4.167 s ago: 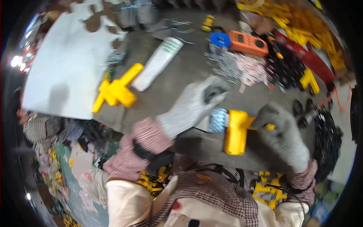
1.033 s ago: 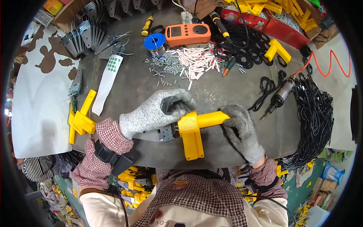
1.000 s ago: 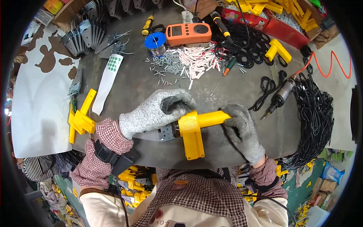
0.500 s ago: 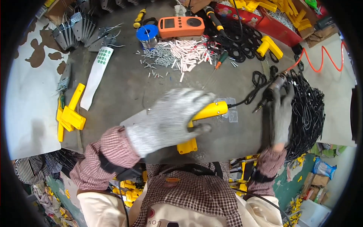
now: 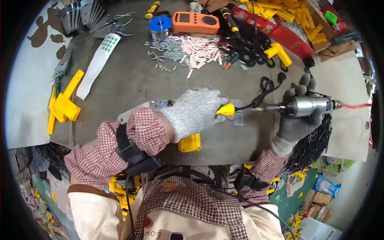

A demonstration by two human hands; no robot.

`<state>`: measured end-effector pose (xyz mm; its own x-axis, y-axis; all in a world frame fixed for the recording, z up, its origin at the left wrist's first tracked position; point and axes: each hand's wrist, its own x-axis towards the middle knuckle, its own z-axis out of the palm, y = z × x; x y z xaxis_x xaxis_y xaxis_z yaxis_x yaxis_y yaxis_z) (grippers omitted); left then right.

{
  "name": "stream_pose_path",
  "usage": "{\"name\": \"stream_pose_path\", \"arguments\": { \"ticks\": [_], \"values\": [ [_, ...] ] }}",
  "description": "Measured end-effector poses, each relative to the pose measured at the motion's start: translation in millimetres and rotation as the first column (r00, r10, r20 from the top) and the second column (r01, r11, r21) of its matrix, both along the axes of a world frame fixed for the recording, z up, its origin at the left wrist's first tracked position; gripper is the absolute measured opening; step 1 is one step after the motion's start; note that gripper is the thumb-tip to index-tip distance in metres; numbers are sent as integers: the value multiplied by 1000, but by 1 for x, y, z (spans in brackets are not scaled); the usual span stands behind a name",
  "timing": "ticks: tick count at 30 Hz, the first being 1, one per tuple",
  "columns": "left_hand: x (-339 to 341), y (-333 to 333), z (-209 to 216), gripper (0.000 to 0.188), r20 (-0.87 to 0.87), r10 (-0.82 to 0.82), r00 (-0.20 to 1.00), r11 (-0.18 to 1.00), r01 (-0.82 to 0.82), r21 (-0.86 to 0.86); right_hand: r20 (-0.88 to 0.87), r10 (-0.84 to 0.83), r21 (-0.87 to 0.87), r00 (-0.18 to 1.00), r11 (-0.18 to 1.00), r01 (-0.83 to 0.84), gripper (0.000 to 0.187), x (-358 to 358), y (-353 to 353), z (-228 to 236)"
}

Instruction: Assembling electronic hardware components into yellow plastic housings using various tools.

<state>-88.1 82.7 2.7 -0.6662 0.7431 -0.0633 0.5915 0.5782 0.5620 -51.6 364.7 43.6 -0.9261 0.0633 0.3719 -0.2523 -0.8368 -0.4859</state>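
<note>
My left hand [image 5: 195,109], in a grey knit glove, is wrapped round a yellow plastic tool handle [image 5: 227,110]. A black cord [image 5: 262,98] runs out of its right end. The handle's lower part shows below my wrist, and a metal plate with holes [image 5: 161,104] sticks out to the left. My palm hides the middle. My right hand [image 5: 297,127], also gloved, grips a silver pneumatic screwdriver [image 5: 308,106] held level above the table. Its bit points left at the cord end of the handle, apart from it. A red air hose [image 5: 358,106] leaves its rear.
Loose screws [image 5: 170,48] and pale sleeves [image 5: 202,52] lie in a heap beyond my hands, by a solder spool [image 5: 160,30] and an orange meter [image 5: 196,23]. Yellow housings [image 5: 66,107] lie at left. Black cords [image 5: 308,152] are bundled at right, under my right arm.
My right hand has picked up the pneumatic screwdriver from beside the cord bundle and turned its bit leftward. My left hand keeps the yellow handle and now covers more of it.
</note>
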Motion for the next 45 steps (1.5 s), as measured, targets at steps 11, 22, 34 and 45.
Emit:
{"name": "stream_pose_path", "arguments": {
  "ticks": [11,22,34,45],
  "values": [
    [0,4,6,45,114,40,993,997,-32,-70,-297,23,490,955,862,131,50,-14,-83,7],
    [5,1,-12,44,-78,45,996,995,-38,92,234,-556,-41,798,814,579,61,-8,-95,-6],
    [4,-3,-8,44,-49,67,997,988,-60,141,-325,22,624,945,756,197,59,-32,-69,0],
    [-3,-74,3,53,-145,-498,855,812,518,268,-477,333,605,813,796,29,48,31,-163,57]
  ]
}}
